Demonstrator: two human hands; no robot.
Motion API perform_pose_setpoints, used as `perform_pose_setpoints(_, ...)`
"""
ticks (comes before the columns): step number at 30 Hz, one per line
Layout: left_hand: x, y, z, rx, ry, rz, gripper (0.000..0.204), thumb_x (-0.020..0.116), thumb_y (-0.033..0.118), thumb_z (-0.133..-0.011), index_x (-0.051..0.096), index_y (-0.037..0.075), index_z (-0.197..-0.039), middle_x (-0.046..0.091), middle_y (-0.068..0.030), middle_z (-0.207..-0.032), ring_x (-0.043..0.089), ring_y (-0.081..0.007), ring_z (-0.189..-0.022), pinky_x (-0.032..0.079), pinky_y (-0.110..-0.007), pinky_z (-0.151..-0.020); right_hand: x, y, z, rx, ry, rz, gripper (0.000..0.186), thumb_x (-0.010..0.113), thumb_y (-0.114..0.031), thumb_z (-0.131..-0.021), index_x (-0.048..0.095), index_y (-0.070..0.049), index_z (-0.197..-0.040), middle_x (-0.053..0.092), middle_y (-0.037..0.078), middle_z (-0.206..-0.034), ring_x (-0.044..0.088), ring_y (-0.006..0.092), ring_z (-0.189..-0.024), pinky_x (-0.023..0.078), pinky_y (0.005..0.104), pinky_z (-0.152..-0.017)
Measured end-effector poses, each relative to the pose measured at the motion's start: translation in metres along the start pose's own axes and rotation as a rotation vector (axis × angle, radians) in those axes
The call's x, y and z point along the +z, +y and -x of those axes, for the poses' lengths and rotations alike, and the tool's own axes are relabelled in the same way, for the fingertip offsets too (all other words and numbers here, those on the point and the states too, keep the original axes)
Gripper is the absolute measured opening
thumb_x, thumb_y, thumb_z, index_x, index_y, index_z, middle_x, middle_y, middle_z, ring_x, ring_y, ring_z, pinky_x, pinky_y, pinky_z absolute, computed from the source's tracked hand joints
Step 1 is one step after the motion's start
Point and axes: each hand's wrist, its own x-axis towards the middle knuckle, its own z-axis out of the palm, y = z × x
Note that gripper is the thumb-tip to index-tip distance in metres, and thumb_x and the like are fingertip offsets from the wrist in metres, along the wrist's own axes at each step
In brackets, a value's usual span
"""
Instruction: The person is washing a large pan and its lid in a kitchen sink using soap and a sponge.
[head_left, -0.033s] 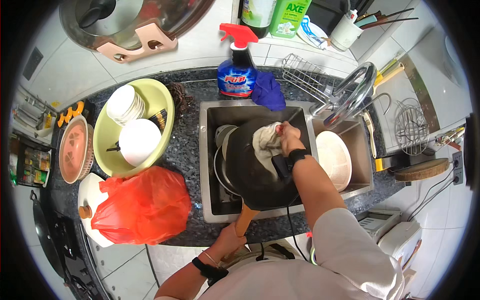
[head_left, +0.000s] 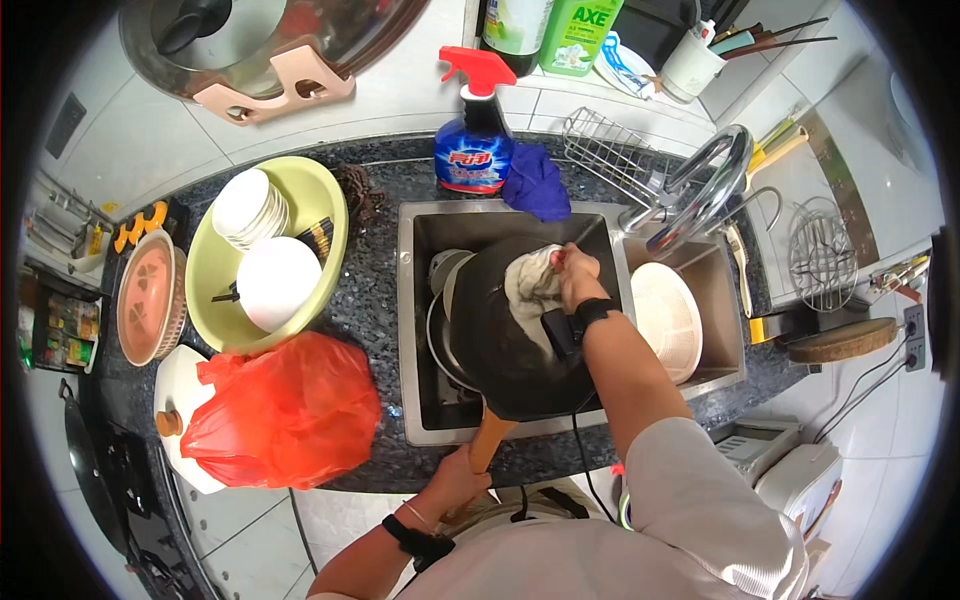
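Note:
A dark wok (head_left: 488,330) rests tilted over the left basin of the steel sink (head_left: 407,300). Around its wooden handle (head_left: 491,441), at the near edge of the counter, my left hand (head_left: 460,480) is closed. My right hand (head_left: 579,274) grips a wet, whitish cloth (head_left: 530,285) and presses it against the wok's far right side. Part of that hand's fingers is hidden by the cloth. Under the wok's left edge, metal cookware (head_left: 440,335) shows partly in the basin.
A cream basket (head_left: 668,320) sits in the right basin, below the faucet (head_left: 700,185). Behind the sink stand a blue spray bottle (head_left: 474,150) and a purple cloth (head_left: 538,183). Leftward are a green basin (head_left: 337,215) of white dishes and a red plastic bag (head_left: 290,415).

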Motion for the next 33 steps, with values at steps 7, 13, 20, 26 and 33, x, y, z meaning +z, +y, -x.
perform_pose_setpoints(7, 0.000, 0.012, 0.006, 0.023, 0.042, -0.022, 0.040, 0.064, 0.006, -0.069, 0.049, -0.004, -0.105, 0.057, -0.0080, -0.067, 0.055, -0.0150, -0.050, 0.045, -0.029, -0.046, 0.011, -0.002, 0.010, 0.064, 0.089, -0.157, 0.012, 0.058, -0.005, -0.085, 0.054, 0.003, -0.077, 0.057, 0.010, -0.066, 0.054, 0.0195, -0.048, 0.051, 0.0268, -0.046)
perform_pose_setpoints(13, 0.000, 0.011, 0.004, -0.035, 0.002, 0.017, 0.045, 0.066, 0.007, -0.069, 0.047, -0.006, -0.108, 0.058, -0.0108, -0.072, 0.057, -0.0152, -0.054, 0.046, -0.028, -0.050, 0.051, 0.026, 0.026, 0.104, -0.039, -0.169, 0.012, 0.059, -0.004, -0.083, 0.054, 0.003, -0.075, 0.057, 0.011, -0.066, 0.054, 0.0197, -0.046, 0.050, 0.0282, -0.043)
perform_pose_setpoints(20, 0.000, 0.016, 0.007, -0.051, -0.008, 0.016, 0.044, 0.065, 0.006, -0.070, 0.047, -0.006, -0.107, 0.058, -0.0108, -0.071, 0.056, -0.0149, -0.054, 0.046, -0.029, -0.050, 0.030, 0.008, 0.028, 0.028, -0.109, -0.062, 0.011, 0.059, -0.003, -0.081, 0.054, 0.005, -0.074, 0.058, 0.011, -0.064, 0.057, 0.0199, -0.050, 0.048, 0.0283, -0.043)
perform_pose_setpoints(26, 0.000, 0.012, 0.005, -0.001, 0.032, -0.002, 0.043, 0.064, 0.007, -0.070, 0.048, -0.005, -0.108, 0.058, -0.0105, -0.071, 0.057, -0.0149, -0.054, 0.046, -0.029, -0.050, 0.000, -0.007, 0.013, -0.022, 0.115, -0.069, 0.009, 0.059, -0.003, -0.080, 0.055, 0.003, -0.074, 0.059, 0.012, -0.066, 0.058, 0.0189, -0.051, 0.049, 0.0284, -0.046)
perform_pose_setpoints(33, 0.007, 0.013, 0.003, -0.006, 0.023, 0.014, 0.046, 0.064, 0.007, -0.069, 0.047, -0.004, -0.111, 0.057, -0.0096, -0.070, 0.056, -0.0151, -0.051, 0.046, -0.029, -0.048, 0.022, 0.006, -0.005, 0.083, 0.061, -0.025, 0.008, 0.056, -0.001, -0.079, 0.054, 0.002, -0.072, 0.058, 0.011, -0.068, 0.057, 0.0176, -0.050, 0.045, 0.0288, -0.042)
